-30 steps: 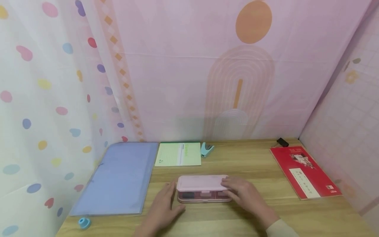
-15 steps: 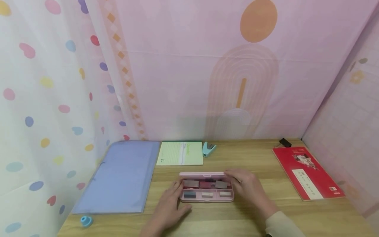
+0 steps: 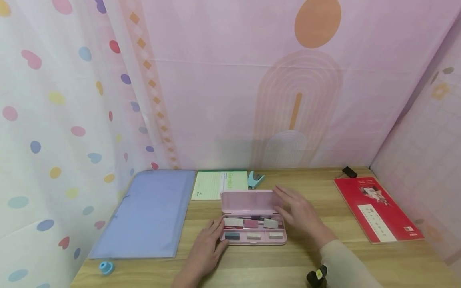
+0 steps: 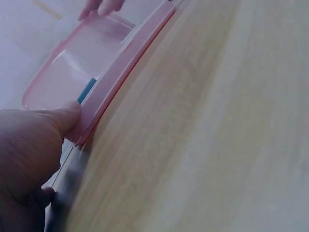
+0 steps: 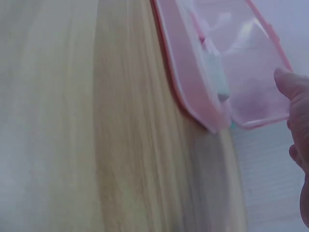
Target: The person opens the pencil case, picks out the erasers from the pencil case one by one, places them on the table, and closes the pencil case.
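A pink pencil case (image 3: 252, 243) lies on the wooden table with its lid (image 3: 248, 201) raised and leaning back. My left hand (image 3: 206, 250) holds the case's left end, fingers along the side; in the left wrist view the thumb (image 4: 67, 118) presses at the front corner. With my right hand (image 3: 299, 210) I pinch the lid's right edge, the thumb (image 5: 289, 83) on its inner face. Inside, a dark block (image 3: 232, 236) and two pale blocks (image 3: 253, 236) sit in the front row. Behind them lie grey and pink blocks (image 3: 250, 223) over several pens.
A blue folder (image 3: 144, 216) lies at the left, with a small light-blue knob-shaped piece (image 3: 106, 268) before it. A green notebook (image 3: 209, 186) and light-blue stapler (image 3: 255, 180) are behind the case. At the right are a red book (image 3: 374, 210) and a black binder clip (image 3: 349, 172).
The pencil case's lid has swung up and back from nearly closed, lifted by my right hand, so the contents now show. My left hand has stayed at the case's left end.
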Demonstrator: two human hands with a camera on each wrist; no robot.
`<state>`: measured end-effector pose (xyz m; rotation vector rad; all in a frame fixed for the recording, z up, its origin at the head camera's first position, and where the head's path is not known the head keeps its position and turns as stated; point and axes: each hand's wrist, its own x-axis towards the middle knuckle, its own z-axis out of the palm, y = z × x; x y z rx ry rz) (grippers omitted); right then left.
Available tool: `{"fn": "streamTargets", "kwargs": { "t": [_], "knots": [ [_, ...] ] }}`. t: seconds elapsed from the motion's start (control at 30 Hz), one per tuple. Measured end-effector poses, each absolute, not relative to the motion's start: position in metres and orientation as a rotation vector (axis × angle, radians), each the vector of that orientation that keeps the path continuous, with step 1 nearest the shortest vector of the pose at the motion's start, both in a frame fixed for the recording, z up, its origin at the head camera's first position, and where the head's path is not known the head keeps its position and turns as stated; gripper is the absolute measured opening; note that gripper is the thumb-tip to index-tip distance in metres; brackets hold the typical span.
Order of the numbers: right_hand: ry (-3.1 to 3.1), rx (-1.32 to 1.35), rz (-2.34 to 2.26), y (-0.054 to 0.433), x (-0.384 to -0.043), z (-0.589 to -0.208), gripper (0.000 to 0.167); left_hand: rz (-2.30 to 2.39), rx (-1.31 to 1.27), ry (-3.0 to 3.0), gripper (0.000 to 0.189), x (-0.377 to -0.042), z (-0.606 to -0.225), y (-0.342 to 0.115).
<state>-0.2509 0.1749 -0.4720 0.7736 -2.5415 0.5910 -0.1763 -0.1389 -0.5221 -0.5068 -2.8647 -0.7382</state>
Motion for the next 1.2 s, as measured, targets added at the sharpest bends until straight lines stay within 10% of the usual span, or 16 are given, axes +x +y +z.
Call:
{"fn": "streamTargets", "kwargs": {
  "t": [0.63,1.2],
  "knots": [
    [-2.782,0.558,0.924,0.174,-0.274,-0.517,0.083,-0.73,-0.458,-2.878,0.062,-0.176,-0.525,-0.138],
    [-2.753,0.518,1.054,0.184,-0.25,-0.485,0.065,-0.726,-0.438,-2.868,0.063,-0.176,-0.528,-0.139]
  ]
}}
